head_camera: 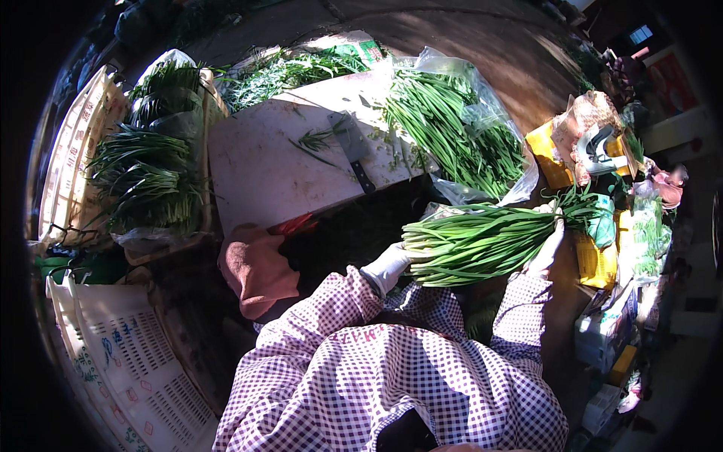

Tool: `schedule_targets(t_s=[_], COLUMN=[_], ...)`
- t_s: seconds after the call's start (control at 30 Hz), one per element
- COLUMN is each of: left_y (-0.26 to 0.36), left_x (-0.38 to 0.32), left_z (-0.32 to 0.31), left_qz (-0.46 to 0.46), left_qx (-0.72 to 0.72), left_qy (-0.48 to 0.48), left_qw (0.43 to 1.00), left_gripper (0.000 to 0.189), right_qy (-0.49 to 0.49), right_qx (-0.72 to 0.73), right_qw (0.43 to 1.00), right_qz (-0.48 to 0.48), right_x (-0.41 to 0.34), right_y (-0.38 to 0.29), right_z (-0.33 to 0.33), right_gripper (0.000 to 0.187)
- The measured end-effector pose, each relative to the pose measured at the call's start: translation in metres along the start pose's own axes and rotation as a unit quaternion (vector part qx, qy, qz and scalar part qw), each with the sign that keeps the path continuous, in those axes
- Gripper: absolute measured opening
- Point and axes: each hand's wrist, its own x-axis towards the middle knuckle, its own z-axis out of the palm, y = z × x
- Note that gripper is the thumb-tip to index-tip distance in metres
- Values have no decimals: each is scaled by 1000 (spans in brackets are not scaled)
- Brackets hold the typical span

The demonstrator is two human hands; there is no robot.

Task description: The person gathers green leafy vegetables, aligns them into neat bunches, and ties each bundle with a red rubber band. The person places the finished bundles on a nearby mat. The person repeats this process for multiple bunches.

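A thick bunch of green garlic chives (480, 243) lies sideways in the air before my body. My left hand (392, 263), in a white glove, grips it at the pale cut ends. Around the leafy end, on the right, closes my right hand (549, 237), gloved too. Beyond the bunch, a cleaver (349, 138) with a black handle rests flat on a white board (265, 164). Loose green blades (316, 138) lie beside its blade. At the board's right end, a larger pile of chives (446, 124) sits on clear plastic sheeting (525, 181).
A plastic-lined crate of chives (149, 175) stands at the left, with a white slotted crate (141, 350) nearer me. A reddish cloth (257, 271) hangs at the board's near corner. More greens (294, 73) lie behind the board. Yellow crates (596, 263) and a person (669, 189) are at the right.
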Motion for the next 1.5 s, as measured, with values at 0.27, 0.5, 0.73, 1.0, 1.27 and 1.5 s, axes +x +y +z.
schedule_targets(t_s=[0.27, 0.5, 0.73, 1.0, 1.27, 1.5], left_y=[-11, -13, -20, -17, -12, -8], left_x=[-6, -4, 0, -1, -1, -4], left_z=[5, -5, -9, -12, -28, -29], left_qz=[83, 114, 110, 114, 86, 65], left_qx=[-112, -82, -96, -89, -20, 33], left_qy=[24, 49, 39, 63, 114, -51], left_qw=[990, 989, 989, 987, 990, 996], left_gripper=[27, 25, 28, 24, 15, 36], right_qy=[25, -2, -4, -75, -58, -88], right_qx=[10, 37, 47, 67, 64, 92], right_qw=[1000, 999, 999, 995, 996, 992], right_qz=[-16, 1, 0, 1, -16, 14], right_x=[0, -5, -5, -7, -3, 5], right_y=[4, 7, 10, 4, -3, -7], right_z=[11, 25, 32, 42, 35, 21], right_gripper=[17, 16, 16, 13, 18, 14])
